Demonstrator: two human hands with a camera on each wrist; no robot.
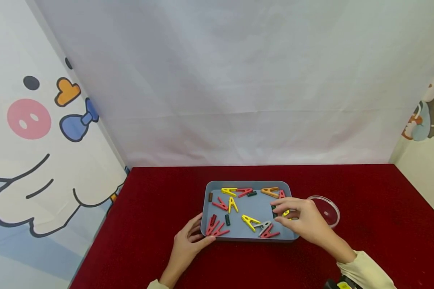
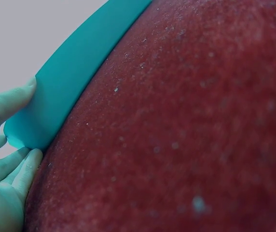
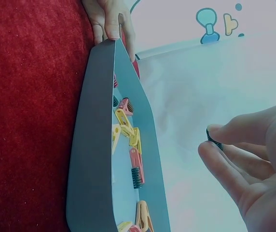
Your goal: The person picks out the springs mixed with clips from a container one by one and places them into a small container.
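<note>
A shallow grey-blue tray [image 1: 258, 204] lies on the red cloth. My left hand [image 1: 186, 243] grips its near-left corner, thumb on the rim and fingers against the side; the left wrist view shows the tray wall [image 2: 70, 72] between them. Over the tray's right side, my right hand [image 1: 305, 218] pinches a small dark coil spring [image 3: 215, 140] between thumb and fingertip. Scattered in the tray are yellow clips [image 1: 232, 204], red clips [image 1: 220, 204], an orange clip [image 1: 270, 192] and a grey clip [image 1: 264, 225]. Dark springs [image 1: 227, 220], a brown spring [image 1: 210, 196] and a red spring [image 1: 213, 220] lie among them.
A round transparent dish [image 1: 337, 212] sits just right of the tray, partly behind my right hand. The red cloth [image 1: 148, 208] covers the table up to a white curtain [image 1: 238, 100] at the back. Printed cartoon panels stand at both sides.
</note>
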